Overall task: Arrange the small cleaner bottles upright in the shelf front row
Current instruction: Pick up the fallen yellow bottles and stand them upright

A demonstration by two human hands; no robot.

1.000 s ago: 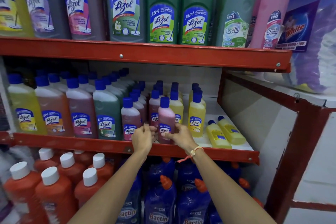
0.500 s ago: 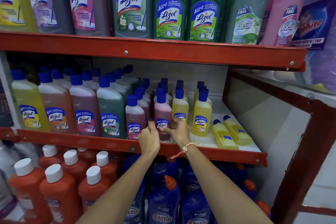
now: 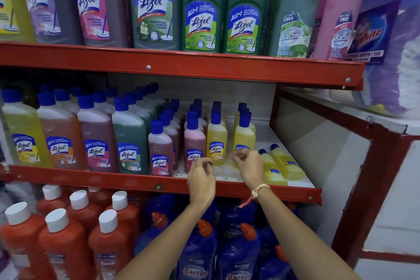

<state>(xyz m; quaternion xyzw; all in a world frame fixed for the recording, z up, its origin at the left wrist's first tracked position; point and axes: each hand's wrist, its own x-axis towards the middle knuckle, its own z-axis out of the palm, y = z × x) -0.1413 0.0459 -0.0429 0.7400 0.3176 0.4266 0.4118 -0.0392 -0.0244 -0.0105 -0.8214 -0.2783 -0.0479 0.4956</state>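
Two hands hover before the red shelf lip (image 3: 227,191), holding nothing: left hand (image 3: 201,179) and right hand (image 3: 248,167), fingers loosely curled. The right partly hides an upright yellow bottle (image 3: 244,136). Just behind the lip stand a maroon bottle (image 3: 160,150), a pink bottle (image 3: 194,143) and another yellow one (image 3: 216,141). Rightward, two yellow bottles (image 3: 281,163) lie flat on the speckled white shelf board (image 3: 227,174). Rows behind blur together.

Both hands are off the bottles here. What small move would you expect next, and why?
Probably the right hand reaches right to the two yellow bottles lying flat at the shelf's right end and stands one up beside the upright yellow bottle. Both it and the left hand hold nothing, the other small front-row bottles already stand, and bare shelf lies behind them.
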